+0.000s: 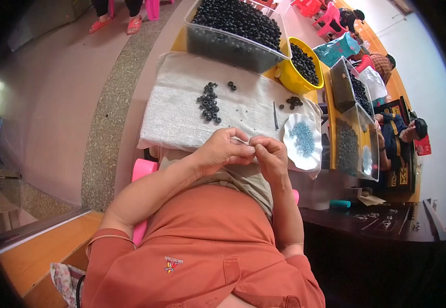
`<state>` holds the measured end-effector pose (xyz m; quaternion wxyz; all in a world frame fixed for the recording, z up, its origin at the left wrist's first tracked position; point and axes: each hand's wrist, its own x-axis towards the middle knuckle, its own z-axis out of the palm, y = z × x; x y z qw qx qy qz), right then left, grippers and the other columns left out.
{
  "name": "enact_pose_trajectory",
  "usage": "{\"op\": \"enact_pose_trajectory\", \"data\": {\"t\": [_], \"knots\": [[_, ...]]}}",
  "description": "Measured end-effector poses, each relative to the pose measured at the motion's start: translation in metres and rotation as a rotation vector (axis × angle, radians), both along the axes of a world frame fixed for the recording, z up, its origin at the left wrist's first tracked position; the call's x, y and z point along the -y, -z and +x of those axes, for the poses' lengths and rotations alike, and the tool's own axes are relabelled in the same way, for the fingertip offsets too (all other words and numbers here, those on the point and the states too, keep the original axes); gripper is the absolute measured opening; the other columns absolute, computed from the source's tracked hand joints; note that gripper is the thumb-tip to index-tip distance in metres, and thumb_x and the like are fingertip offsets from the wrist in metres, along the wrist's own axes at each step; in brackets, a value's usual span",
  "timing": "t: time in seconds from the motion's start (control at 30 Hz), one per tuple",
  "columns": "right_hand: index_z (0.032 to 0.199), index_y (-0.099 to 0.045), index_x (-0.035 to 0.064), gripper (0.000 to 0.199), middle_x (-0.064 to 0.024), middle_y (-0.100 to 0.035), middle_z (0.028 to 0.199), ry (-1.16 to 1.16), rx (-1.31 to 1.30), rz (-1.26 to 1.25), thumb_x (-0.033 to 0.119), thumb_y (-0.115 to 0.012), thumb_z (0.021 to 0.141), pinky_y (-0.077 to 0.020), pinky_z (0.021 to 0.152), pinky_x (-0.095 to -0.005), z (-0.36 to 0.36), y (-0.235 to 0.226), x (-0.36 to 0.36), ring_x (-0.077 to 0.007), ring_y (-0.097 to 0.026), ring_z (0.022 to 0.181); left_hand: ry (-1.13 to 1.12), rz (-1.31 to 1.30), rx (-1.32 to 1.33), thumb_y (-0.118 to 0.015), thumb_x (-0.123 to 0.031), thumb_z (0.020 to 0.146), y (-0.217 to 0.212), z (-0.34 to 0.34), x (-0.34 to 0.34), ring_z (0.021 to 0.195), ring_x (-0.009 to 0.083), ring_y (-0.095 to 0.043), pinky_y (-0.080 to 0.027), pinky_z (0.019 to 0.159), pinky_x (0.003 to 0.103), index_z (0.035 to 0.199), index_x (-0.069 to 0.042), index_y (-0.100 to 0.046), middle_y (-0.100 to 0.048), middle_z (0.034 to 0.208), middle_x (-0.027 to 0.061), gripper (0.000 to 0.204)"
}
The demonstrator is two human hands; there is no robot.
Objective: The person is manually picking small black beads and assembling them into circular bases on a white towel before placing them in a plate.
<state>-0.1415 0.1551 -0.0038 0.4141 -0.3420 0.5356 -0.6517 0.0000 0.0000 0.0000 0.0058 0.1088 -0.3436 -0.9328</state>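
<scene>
My left hand (225, 148) and my right hand (270, 156) meet at the near edge of a white towel (174, 97). Both are closed, thumbs and fingertips pinched together, on something too small or hidden to make out. Beyond my left hand lies a loose group of black ring-like beads (209, 105), with a pair of the same beads (232, 85) farther off. A smaller cluster (295, 101) rests at the far right of the towel. Beside it is a thin dark pointed tool (276, 115). Close to my right hand, a white scalloped dish (312, 163) holds tiny clear blue beads (303, 138).
A clear plastic bin (228, 50) heaped with black beads stands behind the towel, beside a yellow bowl (289, 77) of them. More clear bins (347, 146) stand to the right. Other people (395, 126) sit along the far right side. A pink chair (143, 169) is under me.
</scene>
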Motion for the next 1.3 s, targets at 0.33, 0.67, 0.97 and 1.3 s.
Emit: {"op": "enact_pose_trajectory", "data": {"t": [0.33,0.67,0.97,1.3], "knots": [[0.104,-0.067,-0.0033,0.015,-0.0081,-0.055,0.118,0.013,0.127,-0.078,0.007,-0.06,0.096,-0.0469,0.088,-0.0272,0.02,-0.01,0.012,-0.0147,-0.057,0.103,-0.127,-0.005,-0.089,-0.07,-0.003,0.088,0.0,0.001,0.003,0.089,0.0172,-0.068,-0.061,0.081,0.033,0.1,-0.005,-0.053,-0.065,0.097,0.0085,0.021],[0.114,-0.058,0.0003,0.023,-0.0128,-0.053,0.115,0.093,-0.687,-0.082,-0.006,-0.059,0.091,-0.0523,0.089,-0.0315,0.021,-0.017,0.017,-0.021,-0.061,0.101,-0.207,-0.044,-0.1,-0.07,-0.006,0.09,0.002,-0.003,0.0,0.086,0.0125,-0.065,-0.058,0.076,0.028,0.098,-0.005,-0.057,-0.063,0.093,0.0038,0.015],[0.096,-0.066,-0.0045,0.011,-0.0059,-0.062,0.094,0.086,-0.335,0.02,-0.005,-0.062,0.086,-0.0467,0.076,-0.0255,-0.016,-0.037,0.038,-0.0134,-0.059,0.087,-0.304,-0.137,-0.134,-0.07,-0.008,0.09,-0.012,0.005,-0.015,0.084,0.0117,-0.065,-0.058,0.077,0.027,0.103,0.0,-0.063,-0.066,0.096,0.0045,0.016],[0.11,-0.07,0.0121,0.031,-0.01,-0.064,0.106,-0.114,-1.358,0.196,0.001,-0.064,0.082,-0.0525,0.076,-0.0362,-0.012,-0.025,0.127,-0.0294,-0.065,0.091,-0.295,-0.194,-0.165,-0.069,-0.008,0.091,-0.013,0.005,-0.019,0.083,0.0094,-0.066,-0.057,0.076,0.024,0.103,0.0,-0.066,-0.069,0.093,0.0043,0.014]]}}
